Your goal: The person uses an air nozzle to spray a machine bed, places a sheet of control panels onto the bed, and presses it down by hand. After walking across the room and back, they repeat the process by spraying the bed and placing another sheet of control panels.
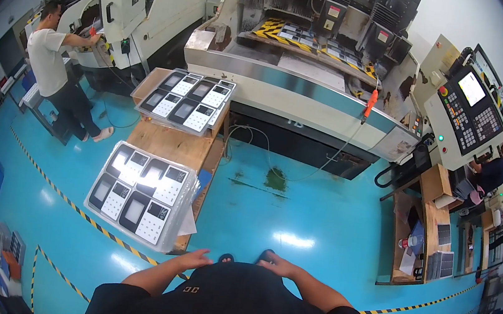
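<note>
My left hand hangs in front of my body, fingers stretched out, holding nothing. It is nearest to the lower corner of a stack of clear plastic trays. The top tray carries black frames and white panels with dark windows, set in pockets. My right hand is also before my body, fingers apart, with nothing visible in it. A second stack of trays with similar panels lies farther off on the wooden table. Neither hand touches a tray.
Ahead stands a large open machine with striped fixtures holding panels. An orange air gun hangs at its front. A control panel and a wooden shelf are to the right. One person works at left, another at right.
</note>
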A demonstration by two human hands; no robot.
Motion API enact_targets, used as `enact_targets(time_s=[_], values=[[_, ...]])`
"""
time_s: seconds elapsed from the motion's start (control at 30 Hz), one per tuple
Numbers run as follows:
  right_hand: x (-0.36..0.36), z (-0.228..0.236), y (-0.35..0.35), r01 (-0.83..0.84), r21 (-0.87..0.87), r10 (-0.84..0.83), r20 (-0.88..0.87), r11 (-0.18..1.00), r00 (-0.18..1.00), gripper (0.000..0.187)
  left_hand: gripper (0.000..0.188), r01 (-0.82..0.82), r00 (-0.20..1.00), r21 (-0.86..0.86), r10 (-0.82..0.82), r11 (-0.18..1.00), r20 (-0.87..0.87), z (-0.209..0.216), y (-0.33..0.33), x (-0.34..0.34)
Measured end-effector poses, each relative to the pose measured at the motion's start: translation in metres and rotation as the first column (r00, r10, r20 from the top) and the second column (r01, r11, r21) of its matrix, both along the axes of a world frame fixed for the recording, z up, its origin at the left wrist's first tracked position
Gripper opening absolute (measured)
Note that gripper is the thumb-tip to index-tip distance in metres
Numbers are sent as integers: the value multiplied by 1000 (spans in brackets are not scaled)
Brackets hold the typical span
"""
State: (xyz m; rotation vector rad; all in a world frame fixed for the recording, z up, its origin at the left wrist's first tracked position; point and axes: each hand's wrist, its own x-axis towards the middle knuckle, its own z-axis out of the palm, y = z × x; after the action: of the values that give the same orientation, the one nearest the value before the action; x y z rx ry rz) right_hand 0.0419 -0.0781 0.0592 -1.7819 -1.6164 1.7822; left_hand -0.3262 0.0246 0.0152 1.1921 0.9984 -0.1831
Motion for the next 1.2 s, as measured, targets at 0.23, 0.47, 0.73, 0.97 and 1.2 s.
enact_targets(time_s=[0.23, 0.47, 0.73, 0.97, 1.2], values=[[-77, 120, 69, 46, 278, 61, -367, 960, 928, 94, 92, -78, 812, -225, 192, 971, 551, 139, 19, 100], [-80, 211, 71, -125, 575, 505, -569, 809, 649, 96, 95, 273, 610, -306, 82, 912, 788, 243, 22, 107], [-70, 312, 28, -286, 534, 576, -813, 795, 82, 126, 93, 883, 299, -312, 91, 352, 950, 348, 7, 129], [20, 193, 40, 322, 612, -103, -366, 723, 925, 78, 79, 341, 802, -209, -168, 916, 573, 211, 76, 237], [84, -104, -198, 481, 123, -477, 474, 868, 740, 65, 37, 889, -175, 253, -794, -381, -582, -48, 89, 154]])
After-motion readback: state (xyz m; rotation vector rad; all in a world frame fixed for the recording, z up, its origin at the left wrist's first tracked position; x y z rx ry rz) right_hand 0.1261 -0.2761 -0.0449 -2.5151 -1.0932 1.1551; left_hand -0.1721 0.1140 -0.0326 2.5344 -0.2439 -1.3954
